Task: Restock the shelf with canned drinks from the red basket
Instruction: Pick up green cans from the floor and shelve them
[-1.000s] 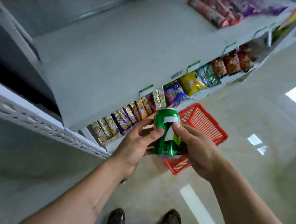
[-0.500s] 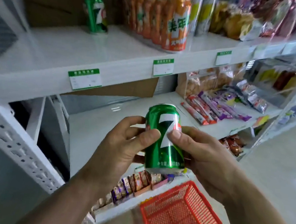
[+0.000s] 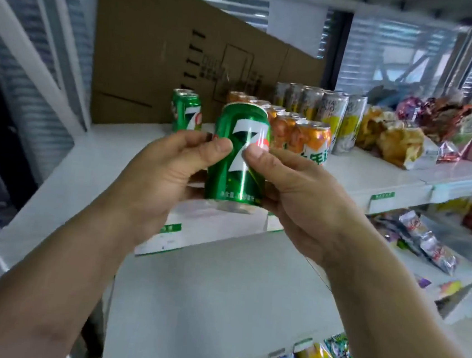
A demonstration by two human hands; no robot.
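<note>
can [image 3: 238, 155] now raised from basket height to shelf [image 3: 110, 148] level, gripped by fingers of left hand [image 3: 159, 179] and right hand [image 3: 294, 196]; placement beside shelved can [image 3: 186, 111] likely next.

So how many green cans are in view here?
2: one green can held by left hand and right hand; another green can on the shelf. Others may be hidden.

My fingers [image 3: 192, 142] cover the green can's [image 3: 239, 153] back; the snack bags [image 3: 467, 127] at right blur, labels unreadable.
</note>
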